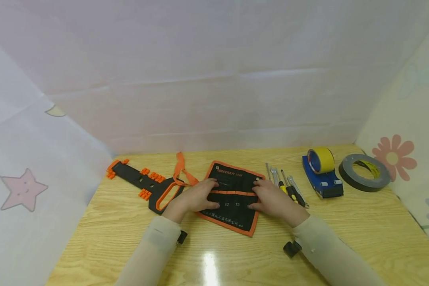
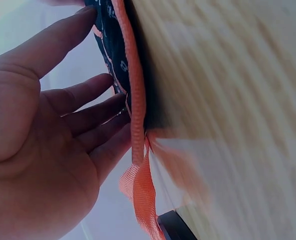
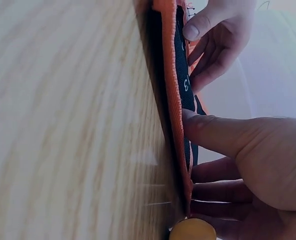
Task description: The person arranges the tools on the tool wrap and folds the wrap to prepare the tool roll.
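A black tool pouch with orange edging (image 1: 232, 222) lies spread flat on the table, its numbered pockets facing up. My left hand (image 1: 198, 196) rests on the pouch's left side, thumb and fingertips apart on the cloth; in the left wrist view the fingers (image 2: 95, 97) look nearly straight. On the pouch's right side my right hand (image 1: 273, 198) touches the fabric with its thumb low and fingers higher up. The right wrist view shows that thumb (image 3: 213, 132) against the cloth beside the orange edge. An orange strap (image 1: 180, 169) trails from the pouch's upper left.
Right of the pouch lie an open-end wrench (image 1: 274, 174), screwdrivers (image 1: 282, 186) and another wrench (image 1: 294, 186). Farther right are a blue tape dispenser (image 1: 323, 184) with yellow tape (image 1: 321, 160) and a grey tape roll (image 1: 364, 186). A black-and-orange handled tool (image 1: 139, 178) lies left.
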